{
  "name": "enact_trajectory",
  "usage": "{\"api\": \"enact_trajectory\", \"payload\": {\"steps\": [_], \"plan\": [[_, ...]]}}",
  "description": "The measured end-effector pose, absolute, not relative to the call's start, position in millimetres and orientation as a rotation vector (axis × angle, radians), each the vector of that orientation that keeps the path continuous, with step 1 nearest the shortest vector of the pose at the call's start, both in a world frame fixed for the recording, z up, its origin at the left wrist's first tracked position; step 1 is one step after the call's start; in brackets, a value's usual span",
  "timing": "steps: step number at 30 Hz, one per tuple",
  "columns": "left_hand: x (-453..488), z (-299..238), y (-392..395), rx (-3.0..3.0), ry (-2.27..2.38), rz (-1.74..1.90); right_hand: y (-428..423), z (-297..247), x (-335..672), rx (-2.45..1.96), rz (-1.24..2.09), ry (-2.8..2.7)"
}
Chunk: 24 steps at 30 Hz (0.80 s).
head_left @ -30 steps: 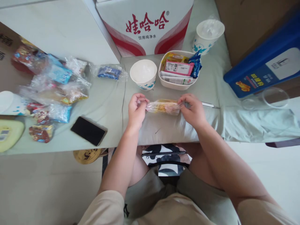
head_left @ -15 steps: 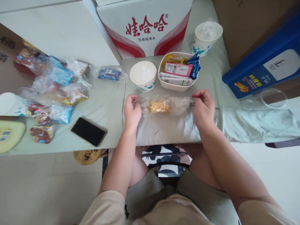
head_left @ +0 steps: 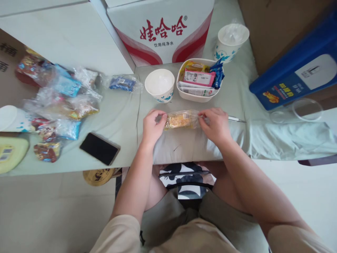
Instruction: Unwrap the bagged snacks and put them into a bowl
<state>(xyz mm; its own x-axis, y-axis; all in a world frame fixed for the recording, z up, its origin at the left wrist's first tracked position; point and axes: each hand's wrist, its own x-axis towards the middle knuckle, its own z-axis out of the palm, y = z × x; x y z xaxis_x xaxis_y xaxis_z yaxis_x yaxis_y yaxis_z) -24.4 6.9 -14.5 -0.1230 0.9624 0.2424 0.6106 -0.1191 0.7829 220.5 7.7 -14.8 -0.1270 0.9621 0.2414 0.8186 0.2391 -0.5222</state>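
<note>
A gold-wrapped snack in a clear plastic bag (head_left: 181,119) lies on the cloth in front of me. My left hand (head_left: 154,127) pinches the bag's left end between thumb and fingers. On the other side, my right hand (head_left: 214,123) grips the right end close to the snack. A thin silver tool like a pen or tweezers (head_left: 236,119) lies just right of my right hand, its near part hidden behind the fingers. Above the bag stand a white paper cup (head_left: 159,86) with a blue leaf print and a white tub (head_left: 198,97) full of packaged snacks.
Several bagged snacks (head_left: 65,84) are heaped at the left, near a phone (head_left: 100,148) and a yellow-green container (head_left: 12,154). A white carton (head_left: 163,31) stands at the back. To the right are a bag-filled paper cup (head_left: 228,47), a blue box (head_left: 295,73) and a clear plastic cup (head_left: 307,110).
Both hands have moved inward along the bag, drawing its loose ends in close to the snack. The silver tool beside my right hand now shows more fully.
</note>
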Motion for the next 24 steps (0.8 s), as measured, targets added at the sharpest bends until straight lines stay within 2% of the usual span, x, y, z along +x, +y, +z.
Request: {"api": "enact_trajectory", "payload": {"steps": [8, 24], "plan": [[-23.0, -21.5, 6.6, 1.652, 1.653, 1.029, 6.6, -13.2, 219.3, -1.53, 0.479, -1.916], [-22.5, -8.1, 3.9, 1.652, 1.668, 1.255, 5.4, -3.9, 219.6, -1.375, 0.516, -1.851]]}}
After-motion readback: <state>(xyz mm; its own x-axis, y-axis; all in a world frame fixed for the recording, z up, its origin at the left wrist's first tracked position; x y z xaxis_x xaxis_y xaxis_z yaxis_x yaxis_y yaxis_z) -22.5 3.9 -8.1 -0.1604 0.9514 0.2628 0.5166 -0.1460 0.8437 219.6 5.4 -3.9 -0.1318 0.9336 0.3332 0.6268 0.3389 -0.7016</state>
